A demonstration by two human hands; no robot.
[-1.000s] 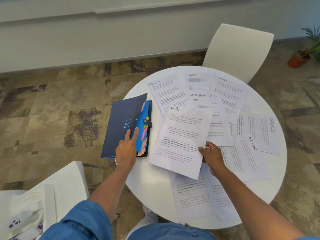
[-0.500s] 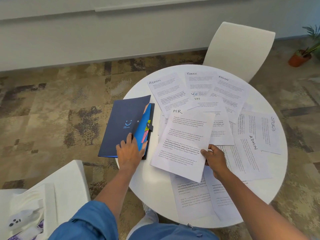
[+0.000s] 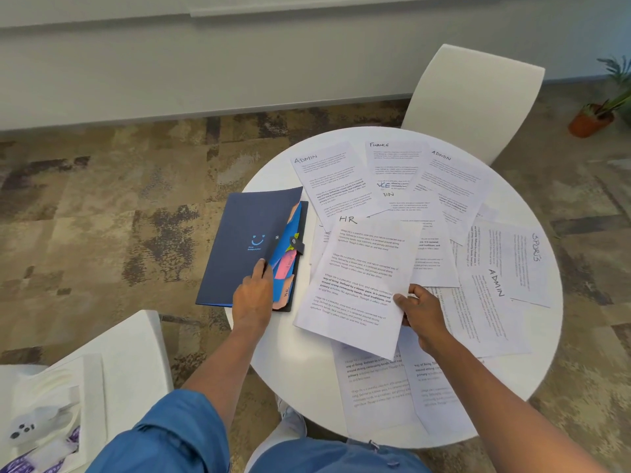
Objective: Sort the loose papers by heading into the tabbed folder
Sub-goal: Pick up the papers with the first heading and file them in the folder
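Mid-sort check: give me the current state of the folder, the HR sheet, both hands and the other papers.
Tabbed folder: on table edge, cover partly lifted, coloured tabs showing.
HR sheet: lifted, held at its right edge.
Left hand: holding folder cover open.
Right hand: pinching HR sheet.
Other papers: loose, overlapping on white table.

Your left hand (image 3: 253, 295) covers folder (image 3: 246, 247) near corner; fingertips tucked under cover, out of sight. Tab labels (image 3: 288, 264) too small to read. HR sheet (image 3: 358, 285) hides most of sheets beneath; two headings show only as "CE" and "IN". Body print on papers too fine to read. Plant (image 3: 604, 107) cut off by right edge. Your right hand (image 3: 418, 308) fingers hidden behind HR sheet.
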